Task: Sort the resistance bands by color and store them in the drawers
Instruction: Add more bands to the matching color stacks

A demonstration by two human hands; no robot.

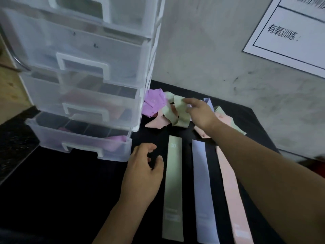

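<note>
three flat bands (173, 182), four drawers (84, 55); right hand (200, 113) pinches one green band (179, 110).

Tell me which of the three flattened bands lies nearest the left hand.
The green band, leftmost of the three strips, just beside the left hand. The pale blue band lies in the middle and the pink band farthest right.

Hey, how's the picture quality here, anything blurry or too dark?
Head view: dim overall, and the black table loses detail; the drawer unit and wall poster are smeared by motion blur; the wide angle bends the drawer edges; the "30" on the flat green band is legible.
</note>
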